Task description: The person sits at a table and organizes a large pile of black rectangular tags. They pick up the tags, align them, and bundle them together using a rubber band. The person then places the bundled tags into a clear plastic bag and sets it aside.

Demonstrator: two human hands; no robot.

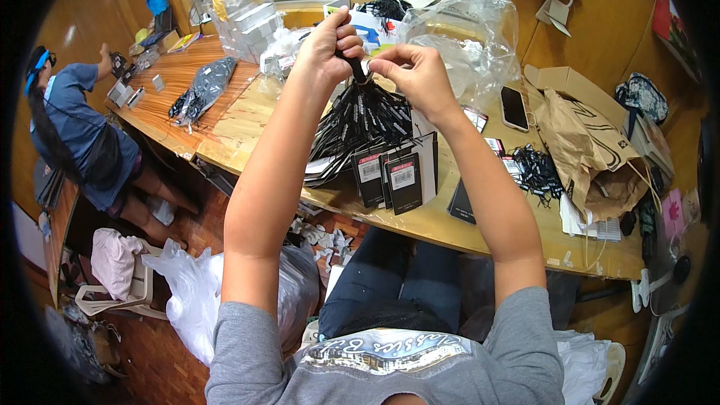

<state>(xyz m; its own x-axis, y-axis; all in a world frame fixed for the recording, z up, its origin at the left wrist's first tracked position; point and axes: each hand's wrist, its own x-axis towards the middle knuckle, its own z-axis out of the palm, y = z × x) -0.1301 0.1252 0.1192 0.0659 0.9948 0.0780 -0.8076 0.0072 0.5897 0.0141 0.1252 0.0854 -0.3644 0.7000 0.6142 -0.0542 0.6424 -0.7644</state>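
A thick bundle of black hang-tag strings [367, 120] hangs over the table, gathered at its top. My left hand [330, 49] is closed round the gathered top and holds it up. At the neck of the bundle, the thumb and forefinger of my right hand [420, 79] are pinched together on a small pale piece, too small to name. Black hang tags [405, 180] with white labels and red bands dangle from the strings near the table's front edge. Part of the bundle's far side is hidden by my left forearm.
On the wooden table [232, 135] lie a phone [514, 109], a heap of black strings [534, 172], a brown paper bag [585, 142] and clear plastic bags [469, 37]. Another person [90, 127] works at the left end. White plastic sacks [195, 300] stand on the floor.
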